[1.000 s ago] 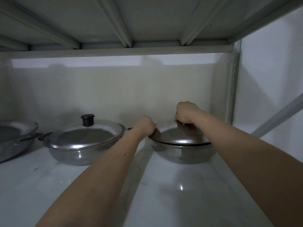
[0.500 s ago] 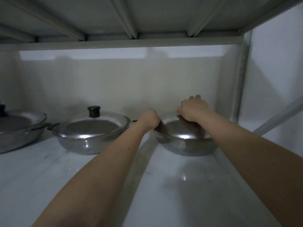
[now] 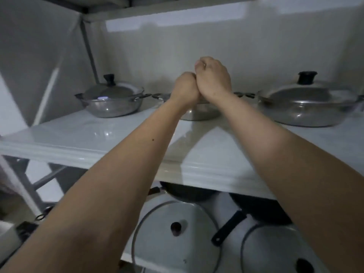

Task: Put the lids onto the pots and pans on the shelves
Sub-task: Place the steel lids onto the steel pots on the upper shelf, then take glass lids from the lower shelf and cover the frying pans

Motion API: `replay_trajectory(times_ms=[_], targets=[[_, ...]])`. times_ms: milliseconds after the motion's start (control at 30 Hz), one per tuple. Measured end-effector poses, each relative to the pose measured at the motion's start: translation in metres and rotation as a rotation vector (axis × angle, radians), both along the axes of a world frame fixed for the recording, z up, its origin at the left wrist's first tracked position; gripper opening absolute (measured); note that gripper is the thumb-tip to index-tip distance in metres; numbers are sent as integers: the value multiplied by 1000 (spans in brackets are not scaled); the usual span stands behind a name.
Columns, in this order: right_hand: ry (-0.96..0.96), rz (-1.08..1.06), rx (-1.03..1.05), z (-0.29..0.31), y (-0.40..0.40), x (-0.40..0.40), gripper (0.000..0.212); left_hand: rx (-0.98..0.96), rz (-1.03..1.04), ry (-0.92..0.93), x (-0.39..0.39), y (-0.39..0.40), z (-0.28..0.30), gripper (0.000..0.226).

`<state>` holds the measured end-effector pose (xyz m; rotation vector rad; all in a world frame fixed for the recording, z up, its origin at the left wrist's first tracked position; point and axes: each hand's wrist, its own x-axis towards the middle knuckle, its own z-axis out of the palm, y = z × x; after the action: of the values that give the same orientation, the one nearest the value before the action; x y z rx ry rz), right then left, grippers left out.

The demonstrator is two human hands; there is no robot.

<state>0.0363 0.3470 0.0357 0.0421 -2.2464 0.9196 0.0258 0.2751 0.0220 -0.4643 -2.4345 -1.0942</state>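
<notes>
Three steel pots stand along the back of the white upper shelf. The left pot wears a lid with a black knob. So does the right pot, whose knob is also black. Between them only the lower wall of the middle pot shows. My left hand and my right hand are closed fists pressed together just above it. They hide its top and anything they might grip.
On the lower shelf lie two glass lids with dark knobs, and dark pans with a black handle behind them. A grey shelf post rises at the left. The upper shelf's front edge crosses under my forearms.
The view has swung left and down, showing the shelf's left end and the lower shelf. My hands have left the rightmost pot's lid and handle and come together over another pot.
</notes>
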Motion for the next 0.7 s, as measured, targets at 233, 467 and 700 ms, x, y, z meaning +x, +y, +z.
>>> replay_trajectory(times_ms=[233, 467, 700], targets=[[57, 91, -393, -33, -143, 43, 36, 407, 185, 17, 49, -131, -28, 33], [33, 160, -650, -70, -223, 78, 33, 614, 244, 16, 83, -197, -63, 42], [-141, 323, -714, -164, -276, 90, 31, 632, 383, -43, 96, -246, -158, 36]])
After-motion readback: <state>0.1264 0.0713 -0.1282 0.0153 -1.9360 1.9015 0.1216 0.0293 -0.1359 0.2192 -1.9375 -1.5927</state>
